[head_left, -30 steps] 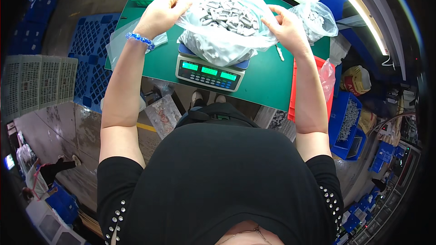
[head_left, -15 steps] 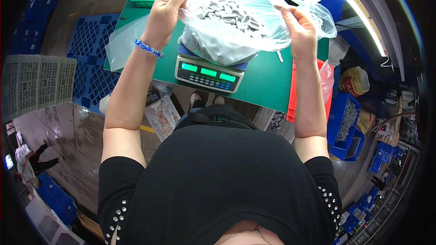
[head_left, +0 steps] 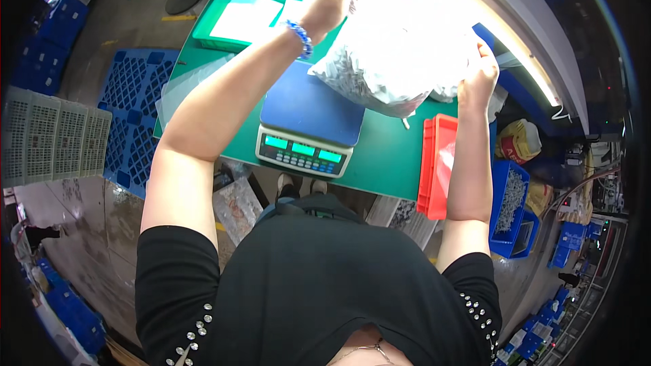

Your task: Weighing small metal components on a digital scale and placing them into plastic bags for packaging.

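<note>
A clear plastic bag [head_left: 383, 81] full of small grey-white pieces hangs between my two hands, off to the right of a counting scale [head_left: 308, 105]. My left hand [head_left: 329, 12] is closed on the bag's left edge, though glare washes out its fingertips. At the other edge of the bag, my right hand [head_left: 480, 73] is closed with fingers pinched on the plastic. Bright lamplight hides the bag's top. The scale's blue platform is bare, and its green displays are lit.
A green tray [head_left: 224, 39] with white sheets stands at the table's back left. On the right edge lies a red crate [head_left: 434, 166]. Beyond it are blue bins [head_left: 508, 207] with small parts. A lamp tube [head_left: 522, 54] runs above the back right.
The bag has left the scale's platform and moved up and to the right, held by both hands. My left arm now reaches across farther to the right.
</note>
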`<state>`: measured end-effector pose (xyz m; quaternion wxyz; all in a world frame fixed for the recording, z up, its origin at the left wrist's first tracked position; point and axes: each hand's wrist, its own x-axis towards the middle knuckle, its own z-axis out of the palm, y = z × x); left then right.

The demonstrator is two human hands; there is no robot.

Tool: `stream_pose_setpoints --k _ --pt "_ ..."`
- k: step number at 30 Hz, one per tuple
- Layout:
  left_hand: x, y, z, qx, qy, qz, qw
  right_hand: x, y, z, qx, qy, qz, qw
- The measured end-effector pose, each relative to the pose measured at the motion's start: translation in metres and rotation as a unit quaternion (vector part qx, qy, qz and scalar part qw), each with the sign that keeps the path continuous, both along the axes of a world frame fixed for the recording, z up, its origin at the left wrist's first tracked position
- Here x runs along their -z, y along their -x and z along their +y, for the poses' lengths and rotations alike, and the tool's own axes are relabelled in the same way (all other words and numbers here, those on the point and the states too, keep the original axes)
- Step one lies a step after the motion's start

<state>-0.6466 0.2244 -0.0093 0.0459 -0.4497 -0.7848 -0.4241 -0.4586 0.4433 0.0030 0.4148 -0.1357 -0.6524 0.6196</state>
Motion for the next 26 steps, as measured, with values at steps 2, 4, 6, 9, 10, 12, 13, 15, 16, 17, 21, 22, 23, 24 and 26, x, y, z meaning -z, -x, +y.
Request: stream_pose_setpoints --k 2,4,6,9,10,12,13,15,16,17,21,22,23,24,26 --pt "0.021 0.011 0.021 -0.018 -0.038 -0.025 0.999 0.011 0.008 0.019 0.006 0.011 -0.016 1.0" --pt "0.039 0.029 0.042 -0.048 -0.096 0.085 0.991 0.025 0.016 0.035 -0.073 0.004 0.086 0.994" --pt "0.05 0.049 0.055 0.01 -0.165 -0.074 0.983 0.04 0.03 0.048 -0.068 0.013 0.122 0.99" --pt "0.053 0.074 0.069 0.02 -0.174 -0.109 0.978 0.047 0.066 0.065 -0.039 -0.088 0.093 0.991" --pt "0.053 0.083 0.072 -0.012 -0.105 -0.061 0.993 0.047 0.081 0.067 0.067 -0.177 0.01 0.982" --pt "0.062 0.099 0.076 -0.066 -0.024 -0.026 0.997 0.046 0.089 0.074 0.091 -0.271 -0.207 0.936" --pt "0.074 0.107 0.077 -0.072 -0.044 -0.018 0.996 0.049 0.094 0.08 0.08 -0.347 -0.27 0.895" --pt "0.108 0.114 0.072 -0.039 -0.072 0.063 0.995 0.081 0.12 0.08 0.096 -0.359 -0.391 0.842" --pt "0.115 0.13 0.074 -0.03 0.135 0.149 0.979 0.098 0.135 0.079 0.112 -0.343 -0.41 0.838" --pt "0.128 0.137 0.083 -0.045 0.218 0.086 0.971 0.11 0.145 0.082 0.138 -0.314 -0.422 0.839" --pt "0.173 0.15 0.08 -0.049 -0.007 -0.365 0.93 0.126 0.13 0.08 0.125 0.107 -0.205 0.965" --pt "0.178 0.154 0.086 -0.062 -0.033 -0.427 0.901 0.127 0.12 0.073 0.18 -0.026 -0.264 0.947" --pt "0.18 0.156 0.091 -0.021 -0.097 -0.468 0.878 0.127 0.103 0.067 0.158 -0.023 -0.245 0.956" --pt "0.186 0.149 0.09 0.012 -0.185 -0.48 0.857 0.124 0.088 0.063 0.156 -0.038 -0.222 0.962" --pt "0.173 0.157 0.088 0.074 -0.129 -0.513 0.845 0.113 0.044 0.068 0.029 -0.059 -0.272 0.96"
